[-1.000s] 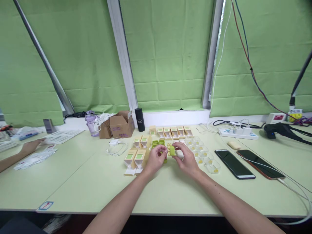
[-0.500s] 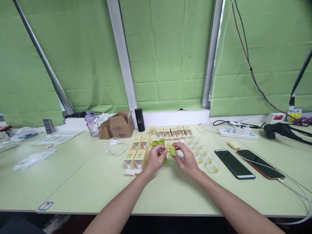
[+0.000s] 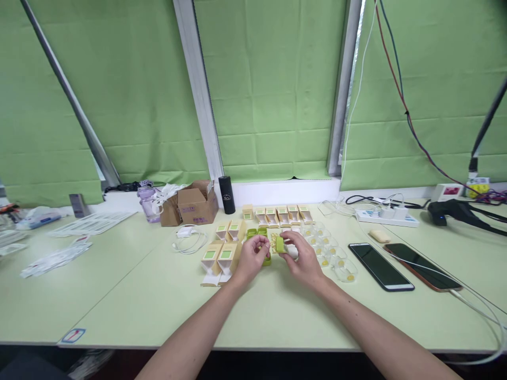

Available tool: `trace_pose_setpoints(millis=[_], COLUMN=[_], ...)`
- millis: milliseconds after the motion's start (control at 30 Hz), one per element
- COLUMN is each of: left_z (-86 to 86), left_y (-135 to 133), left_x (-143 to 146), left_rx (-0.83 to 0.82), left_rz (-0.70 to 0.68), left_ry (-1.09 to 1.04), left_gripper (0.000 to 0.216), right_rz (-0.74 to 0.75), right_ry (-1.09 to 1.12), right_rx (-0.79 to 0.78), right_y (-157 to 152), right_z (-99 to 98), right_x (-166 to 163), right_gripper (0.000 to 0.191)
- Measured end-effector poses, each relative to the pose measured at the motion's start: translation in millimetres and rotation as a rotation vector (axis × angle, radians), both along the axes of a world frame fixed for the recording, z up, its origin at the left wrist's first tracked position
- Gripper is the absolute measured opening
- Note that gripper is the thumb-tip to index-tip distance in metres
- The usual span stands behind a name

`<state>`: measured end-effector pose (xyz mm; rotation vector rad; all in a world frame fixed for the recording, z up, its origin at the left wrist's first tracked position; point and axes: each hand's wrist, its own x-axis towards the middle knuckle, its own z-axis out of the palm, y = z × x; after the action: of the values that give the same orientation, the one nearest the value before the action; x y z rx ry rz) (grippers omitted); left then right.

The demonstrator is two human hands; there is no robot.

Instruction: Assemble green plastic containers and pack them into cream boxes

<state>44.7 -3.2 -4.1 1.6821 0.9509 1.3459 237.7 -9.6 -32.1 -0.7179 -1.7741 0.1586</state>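
Between thumb and fingers, my right hand [image 3: 304,257] grips a small green case [image 3: 280,244], tipped up on its side. My left hand [image 3: 255,256] is just left of it, apart from it, with thumb and fingertips pinched together; whatever they hold, if anything, is too small to make out. Behind the left hand lie several more green cases [image 3: 262,231], partly hidden by the fingers. Small yellowish pieces [image 3: 273,237] lie on the table between the hands. Something white and rounded [image 3: 292,250] shows behind the right fingers.
Open cartons with green labels [image 3: 227,255] stand left of my hands, and more small cartons [image 3: 282,214] line the back. Clear plastic cups [image 3: 325,250] with yellow bits sit on the right, then two phones [image 3: 381,266]. A cardboard box [image 3: 197,203] and black cylinder [image 3: 227,195] stand behind.
My left fingertips have drawn slightly left, away from the green case. My right hand keeps its grip on the case in nearly the same place.
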Motion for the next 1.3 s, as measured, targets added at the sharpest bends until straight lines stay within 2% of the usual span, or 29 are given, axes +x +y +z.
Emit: trace_pose_setpoints(millis=[133,300,500,600,733,900,1067,1300], left_z=[-0.6,0.8,1.8,-0.6,-2.2,-1.6,-1.1,-1.2], left_y=[0,-5,-13,-13,-11,-11,-11,-11], left_x=[-3,-6,-4,-3,-3,-3,-3,-3], left_rx=[0.065,0.323,0.617,0.633,0.607,0.578,0.588,0.616], left_rz=[0.067,0.21,0.173,0.154,0.154,0.151,0.167,0.166], left_ry=[0.03,0.21,0.434,0.472,0.458,0.438,0.424,0.421], left_gripper=[0.019,0.023,0.048,0.055,0.051,0.045,0.043,0.042], right_rz=[-0.014,-0.033,-0.035,-0.029,-0.041,-0.079,-0.098,-0.081], right_ry=[-0.021,-0.064,-0.086,-0.096,-0.143,-0.202,-0.222,-0.216], right_rx=[0.003,0.028,0.078,0.117,0.181,0.225,0.256,0.223], right_y=[0,-1,-2,-1,-2,-5,-5,-5], right_z=[-0.5,0.8,1.8,0.9,1.9,5.5,5.4,4.6], right_x=[2,3,2,2,2,3,2,1], right_gripper=[0.05,0.054,0.061,0.056,0.042,0.035,0.034,0.039])
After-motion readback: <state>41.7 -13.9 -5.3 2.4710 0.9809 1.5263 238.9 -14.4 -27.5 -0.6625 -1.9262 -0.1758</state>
